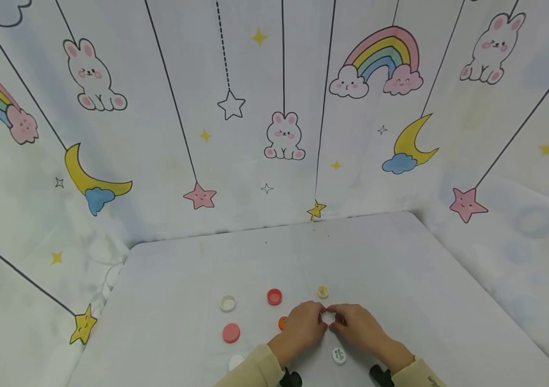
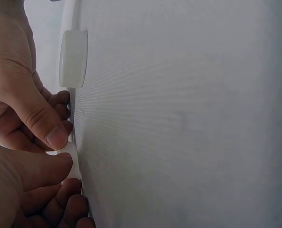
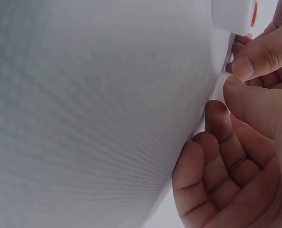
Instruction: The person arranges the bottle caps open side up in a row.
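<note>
A small white bottle cap (image 1: 328, 317) sits between my two hands, low over the white tabletop. From its left side my left hand (image 1: 306, 321) pinches it with thumb and fingertips; from the right, my right hand (image 1: 360, 325) does the same. The left wrist view shows both thumbs against the white cap (image 2: 70, 156), with the fingers curled beneath and partly hiding it. Just in front of the hands lies a white cap with dark marks (image 1: 339, 356). An orange cap (image 1: 282, 323) is partly covered by the left hand.
Beyond the hands lies a yellow cap (image 1: 322, 292). Further left are a red cap (image 1: 274, 296), a white ring-like cap (image 1: 228, 303), a pink cap (image 1: 231, 332) and a white disc (image 1: 236, 362), partly behind the left sleeve. A printed cloth (image 1: 255, 166) hangs behind the table (image 1: 177, 301).
</note>
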Available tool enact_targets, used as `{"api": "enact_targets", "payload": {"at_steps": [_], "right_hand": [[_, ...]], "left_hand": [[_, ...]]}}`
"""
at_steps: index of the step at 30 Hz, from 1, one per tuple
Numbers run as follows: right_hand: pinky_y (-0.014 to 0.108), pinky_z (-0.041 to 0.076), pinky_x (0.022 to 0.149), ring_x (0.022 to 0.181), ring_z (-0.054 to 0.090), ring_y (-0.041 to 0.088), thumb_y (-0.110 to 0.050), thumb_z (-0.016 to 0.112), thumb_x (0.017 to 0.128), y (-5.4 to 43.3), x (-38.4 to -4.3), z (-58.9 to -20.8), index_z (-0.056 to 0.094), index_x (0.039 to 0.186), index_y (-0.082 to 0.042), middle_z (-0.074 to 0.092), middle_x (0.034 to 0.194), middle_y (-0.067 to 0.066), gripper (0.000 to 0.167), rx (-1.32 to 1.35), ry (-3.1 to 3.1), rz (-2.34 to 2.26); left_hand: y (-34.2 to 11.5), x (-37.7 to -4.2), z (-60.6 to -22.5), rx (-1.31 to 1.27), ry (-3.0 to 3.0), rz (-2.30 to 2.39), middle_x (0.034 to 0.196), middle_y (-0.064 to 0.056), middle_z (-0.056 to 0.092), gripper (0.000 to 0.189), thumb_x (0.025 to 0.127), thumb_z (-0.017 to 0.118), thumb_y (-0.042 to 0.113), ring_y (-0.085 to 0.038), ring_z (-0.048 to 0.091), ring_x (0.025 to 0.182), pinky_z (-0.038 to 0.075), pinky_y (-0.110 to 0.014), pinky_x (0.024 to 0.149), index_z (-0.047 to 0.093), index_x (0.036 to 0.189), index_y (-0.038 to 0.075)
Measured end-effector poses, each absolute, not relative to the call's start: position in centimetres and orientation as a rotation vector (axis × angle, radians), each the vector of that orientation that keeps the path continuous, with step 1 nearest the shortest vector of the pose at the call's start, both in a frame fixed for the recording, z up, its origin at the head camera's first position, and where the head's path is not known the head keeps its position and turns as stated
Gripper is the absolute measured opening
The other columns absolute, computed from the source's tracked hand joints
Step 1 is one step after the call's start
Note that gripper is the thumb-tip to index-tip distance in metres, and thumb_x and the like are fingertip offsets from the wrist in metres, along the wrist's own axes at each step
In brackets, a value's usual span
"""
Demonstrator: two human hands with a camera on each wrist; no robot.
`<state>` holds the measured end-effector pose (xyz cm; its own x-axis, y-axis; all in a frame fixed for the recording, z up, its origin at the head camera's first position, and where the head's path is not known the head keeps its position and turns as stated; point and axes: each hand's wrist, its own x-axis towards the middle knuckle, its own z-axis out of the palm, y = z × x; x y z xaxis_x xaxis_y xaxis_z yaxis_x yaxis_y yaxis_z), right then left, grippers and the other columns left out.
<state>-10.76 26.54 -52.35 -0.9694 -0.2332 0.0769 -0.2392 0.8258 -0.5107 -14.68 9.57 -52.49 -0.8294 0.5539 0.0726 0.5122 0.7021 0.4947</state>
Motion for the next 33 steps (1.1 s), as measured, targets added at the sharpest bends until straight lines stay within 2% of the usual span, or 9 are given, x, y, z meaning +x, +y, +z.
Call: {"api": "enact_targets", "payload": {"at_steps": [6, 13, 19, 28, 33], "right_hand": [[0.023, 0.042, 0.058, 0.062, 0.046, -0.002, -0.014, 0.075, 0.084, 26.2, -10.6, -52.3, 0.069, 0.115, -0.004, 0.056, 0.071, -0.016, 0.034, 0.332, -3.033, 0.844], [0.023, 0.043, 0.060, 0.063, 0.048, -0.003, -0.013, 0.075, 0.083, 26.5, -10.0, -52.1, 0.064, 0.122, -0.001, 0.057, 0.071, -0.017, 0.042, 0.294, -3.034, 0.878], [0.022, 0.044, 0.060, 0.064, 0.048, -0.003, -0.012, 0.076, 0.082, 27.1, -8.8, -52.1, 0.067, 0.116, -0.002, 0.058, 0.073, -0.017, 0.036, 0.265, -3.011, 0.895], [0.022, 0.046, 0.064, 0.071, 0.050, -0.002, -0.014, 0.077, 0.081, 27.8, -7.0, -52.0, 0.069, 0.108, -0.012, 0.059, 0.083, -0.013, 0.028, 0.209, -3.036, 0.954], [0.023, 0.047, 0.065, 0.073, 0.050, -0.002, -0.012, 0.075, 0.082, 28.3, -6.0, -52.2, 0.069, 0.104, -0.013, 0.061, 0.086, -0.011, 0.023, 0.213, -3.054, 0.995]], "left_hand": [[9.4, -14.4, -52.6, 0.847, 2.792, 0.819, 0.069, 0.010, 0.053, 0.026, 0.084, 0.076, 0.018, -0.003, 0.046, 0.062, 0.040, -0.022, 0.059, 0.070, 0.107, 0.008], [8.9, -13.8, -52.3, 0.799, 2.753, 0.949, 0.074, 0.007, 0.053, 0.040, 0.081, 0.076, 0.013, -0.005, 0.046, 0.064, 0.039, -0.024, 0.058, 0.063, 0.118, 0.006], [8.9, -13.2, -52.2, 0.841, 2.732, 0.957, 0.081, 0.007, 0.052, 0.038, 0.080, 0.079, 0.016, -0.004, 0.046, 0.067, 0.040, -0.022, 0.059, 0.061, 0.113, 0.012], [8.5, -12.0, -51.5, 0.818, 2.682, 0.901, 0.079, 0.009, 0.051, 0.030, 0.081, 0.079, 0.020, -0.004, 0.045, 0.066, 0.040, -0.023, 0.060, 0.060, 0.104, 0.015], [8.4, -11.3, -51.6, 0.848, 2.668, 0.855, 0.076, 0.011, 0.048, 0.019, 0.084, 0.076, 0.019, -0.002, 0.043, 0.066, 0.040, -0.021, 0.061, 0.063, 0.097, 0.014]]}}
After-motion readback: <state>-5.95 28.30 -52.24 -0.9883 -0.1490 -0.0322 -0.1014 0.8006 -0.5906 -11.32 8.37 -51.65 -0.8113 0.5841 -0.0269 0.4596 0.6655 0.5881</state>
